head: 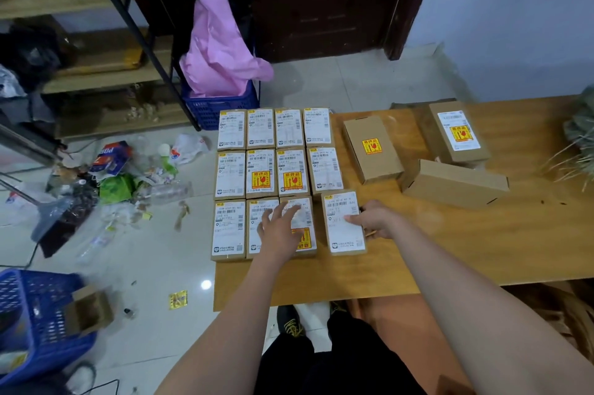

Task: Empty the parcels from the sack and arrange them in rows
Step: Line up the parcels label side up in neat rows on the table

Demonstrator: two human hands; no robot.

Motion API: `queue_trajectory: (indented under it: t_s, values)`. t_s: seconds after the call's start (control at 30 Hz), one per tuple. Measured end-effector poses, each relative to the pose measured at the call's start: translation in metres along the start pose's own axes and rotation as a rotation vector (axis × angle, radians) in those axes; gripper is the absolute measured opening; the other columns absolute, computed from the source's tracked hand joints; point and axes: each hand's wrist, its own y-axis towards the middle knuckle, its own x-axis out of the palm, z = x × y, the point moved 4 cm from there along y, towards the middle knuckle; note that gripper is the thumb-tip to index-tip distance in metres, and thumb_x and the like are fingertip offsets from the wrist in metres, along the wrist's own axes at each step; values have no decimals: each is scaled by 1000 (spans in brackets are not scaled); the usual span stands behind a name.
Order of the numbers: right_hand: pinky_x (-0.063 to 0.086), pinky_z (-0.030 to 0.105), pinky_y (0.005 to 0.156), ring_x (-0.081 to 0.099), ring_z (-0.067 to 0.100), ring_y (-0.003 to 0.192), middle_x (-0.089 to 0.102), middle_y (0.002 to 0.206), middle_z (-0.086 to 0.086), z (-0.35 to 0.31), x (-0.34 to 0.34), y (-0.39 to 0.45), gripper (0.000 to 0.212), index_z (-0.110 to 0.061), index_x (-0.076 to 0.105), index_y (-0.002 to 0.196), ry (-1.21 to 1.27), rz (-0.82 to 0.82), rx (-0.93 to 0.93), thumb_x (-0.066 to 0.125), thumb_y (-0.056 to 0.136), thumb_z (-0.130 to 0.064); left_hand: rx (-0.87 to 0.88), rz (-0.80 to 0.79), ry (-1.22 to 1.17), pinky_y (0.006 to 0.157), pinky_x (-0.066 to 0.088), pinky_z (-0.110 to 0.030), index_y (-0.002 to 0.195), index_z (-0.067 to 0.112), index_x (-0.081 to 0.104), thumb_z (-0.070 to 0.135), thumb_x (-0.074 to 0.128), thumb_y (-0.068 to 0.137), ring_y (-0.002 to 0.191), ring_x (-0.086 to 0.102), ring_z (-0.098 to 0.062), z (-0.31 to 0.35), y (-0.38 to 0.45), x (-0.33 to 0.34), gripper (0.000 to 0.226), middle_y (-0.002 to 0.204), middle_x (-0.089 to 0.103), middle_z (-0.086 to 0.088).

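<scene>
Several small cardboard parcels with white labels lie in three rows at the left end of the wooden table (482, 250). My left hand (279, 227) rests flat with fingers spread on the third parcel of the near row (307, 217). My right hand (374, 220) holds the right edge of the fourth near-row parcel (342, 224), which sits slightly askew and apart from the row. Three loose parcels lie further right: one with a yellow sticker (371, 148), one labelled (454, 132), one plain on its side (453, 184). The greenish sack (581, 134) shows at the right edge.
Litter and plastic bottles (122, 182) cover the tiled floor on the left. A blue crate with a pink bag (221, 73) stands by the shelving behind the table. Another blue basket (35, 320) with an open box is at the lower left. My feet (291, 320) are under the table's near edge.
</scene>
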Motion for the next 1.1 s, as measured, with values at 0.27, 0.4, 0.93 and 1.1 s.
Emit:
queue_trajectory:
  t_s: [0.27,0.4,0.93,1.1]
  values:
    - [54,48,91,63,31,108,67,119,9,9,23,27,34,-10,58,122,-53,71,59,66,92,-23,-76,-138,201,112,3,-70,152,48,10,28,61,95,148,-12,-40,-21,-4,18,79,164,-8,9]
    - [55,42,88,63,32,109,65,124,11,12,25,34,33,-9,60,125,-84,170,26,63,94,-20,-66,-121,277,112,8,-70,152,49,7,32,62,94,148,-8,-42,-22,-2,18,81,164,-8,8]
    - [53,43,93,60,31,115,62,130,10,2,30,36,43,-10,56,131,-70,113,42,64,93,-28,-89,-110,259,113,13,-67,150,49,15,38,63,92,148,0,-39,-15,-1,8,76,164,0,7]
    - [46,35,95,50,31,127,49,142,14,-26,-9,27,61,-3,40,142,-63,251,-28,60,95,-36,-79,29,114,110,20,-65,148,41,29,34,50,99,146,10,-34,28,18,-12,54,161,14,3]
